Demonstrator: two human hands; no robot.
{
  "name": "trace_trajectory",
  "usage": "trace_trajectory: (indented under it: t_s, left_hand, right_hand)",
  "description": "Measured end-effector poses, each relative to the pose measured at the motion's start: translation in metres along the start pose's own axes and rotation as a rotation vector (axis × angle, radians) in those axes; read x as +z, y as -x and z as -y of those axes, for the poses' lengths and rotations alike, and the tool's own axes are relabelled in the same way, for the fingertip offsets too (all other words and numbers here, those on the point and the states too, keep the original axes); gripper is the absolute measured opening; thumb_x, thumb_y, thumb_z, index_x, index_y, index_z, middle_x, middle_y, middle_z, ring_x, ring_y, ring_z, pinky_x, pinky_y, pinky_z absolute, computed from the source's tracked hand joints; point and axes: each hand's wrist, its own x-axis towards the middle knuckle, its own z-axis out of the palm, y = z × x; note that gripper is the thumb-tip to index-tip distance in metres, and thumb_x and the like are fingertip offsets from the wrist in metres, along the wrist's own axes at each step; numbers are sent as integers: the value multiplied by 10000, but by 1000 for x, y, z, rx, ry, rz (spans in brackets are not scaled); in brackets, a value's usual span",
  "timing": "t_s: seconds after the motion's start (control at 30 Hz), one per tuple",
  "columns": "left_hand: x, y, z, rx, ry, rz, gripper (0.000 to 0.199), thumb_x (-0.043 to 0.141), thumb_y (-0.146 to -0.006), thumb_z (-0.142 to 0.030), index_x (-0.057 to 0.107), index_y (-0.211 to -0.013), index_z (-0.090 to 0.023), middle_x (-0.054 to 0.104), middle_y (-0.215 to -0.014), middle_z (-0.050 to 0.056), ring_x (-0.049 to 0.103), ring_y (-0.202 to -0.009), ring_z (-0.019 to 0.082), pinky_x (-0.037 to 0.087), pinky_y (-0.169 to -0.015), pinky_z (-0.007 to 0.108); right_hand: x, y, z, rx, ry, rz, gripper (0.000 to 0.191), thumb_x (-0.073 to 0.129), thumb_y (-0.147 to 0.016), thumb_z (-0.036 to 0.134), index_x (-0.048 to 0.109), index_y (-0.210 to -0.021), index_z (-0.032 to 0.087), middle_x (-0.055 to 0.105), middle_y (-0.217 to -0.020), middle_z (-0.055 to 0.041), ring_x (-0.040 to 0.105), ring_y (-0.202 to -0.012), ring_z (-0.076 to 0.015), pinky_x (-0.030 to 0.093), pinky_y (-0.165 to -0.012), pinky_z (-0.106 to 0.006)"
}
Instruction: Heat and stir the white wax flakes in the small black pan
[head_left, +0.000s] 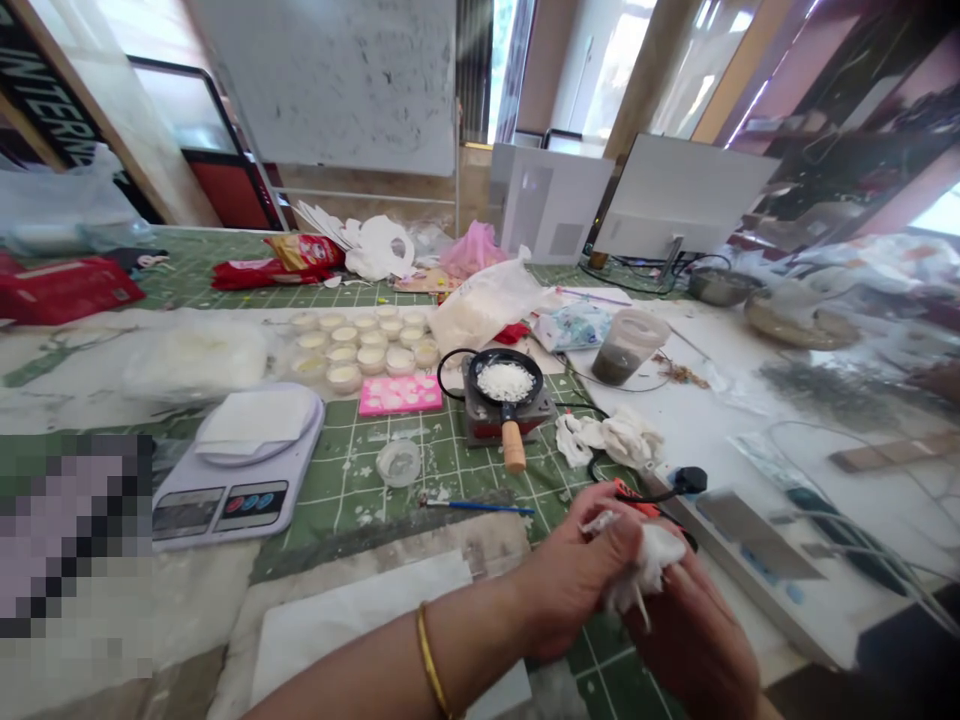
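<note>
The left fingers (619, 545) and right fingers (701, 600) grip a crumpled white wad (660, 552) between them; light, even pressure best suits its loose folds.

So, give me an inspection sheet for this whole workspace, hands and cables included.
Surface: green gridded cover, white specks scattered on it.
Things: left hand and right hand together at crumpled white material; black pan of white flakes on burner; filled cups; pink mould; scale; blue brush.
Clutter: pink plastic bag, red packet, crumpled cloth.
Grip: both hands bare; bangle on left forearm.
Cables: black plug by the power strip; white leads beside it.
Surroundings: whiteboard, screen behind.
</note>
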Motion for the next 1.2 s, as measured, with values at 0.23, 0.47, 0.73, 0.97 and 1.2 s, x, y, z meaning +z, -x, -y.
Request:
trace_trajectory:
  t_s: [0.23, 0.47, 0.73, 0.97, 1.2]
  left_hand:
    - [3, -4, 18, 436, -837, -167, 318, 489, -809, -346, 518, -1059, -151, 605, -849, 58, 563, -749, 149, 460, -697, 271]
    - [-16, 3, 2, 382, -1812, 249, 302, 333, -848, -180, 595, -983, -111, 641, -972, 154, 606, -841, 239, 481, -711, 349]
    - [-11, 4, 5, 108, -729, -391, 359, 351, -867, -417, 552, -1019, -161, 636, -943, 78, 576, -865, 183, 443, -755, 298]
    - [0, 13, -7, -31, 268, -200, 732, 283, -802, -653, 379, -1273, -102, 457, -1290, 159, 473, -1150, 202, 340, -979, 318]
    - [-7, 27, -11, -269, 100, 63, 934, 147, -701, -786, 544, -1096, -39, 589, -1078, 204, 561, -1019, 236, 308, -987, 388]
  right_hand:
    - [16, 19, -17, 63, -138, -168, 255, 441, -860, 331, 547, -1065, 440, 583, -1154, 28, 601, -947, -156, 490, -799, -316]
    - [-18, -5, 19, 282, 252, 258, 155, 536, -816, 292, 680, -872, 274, 517, -1243, -37, 485, -1147, -198, 430, -919, -324]
    - [-19, -2, 28, -161, 781, 27, 416, 637, -730, 317, 564, -1136, 264, 562, -1170, -68, 540, -1062, -200, 459, -892, -322]
    - [-12, -9, 4, 8, 779, 111, 175, 551, -795, 309, 599, -912, 187, 641, -856, -39, 607, -753, -134, 500, -680, -232]
    - [-24, -8, 9, -196, 799, 196, 349, 488, -816, 286, 512, -1154, 203, 562, -1125, -94, 555, -991, -187, 458, -827, -292]
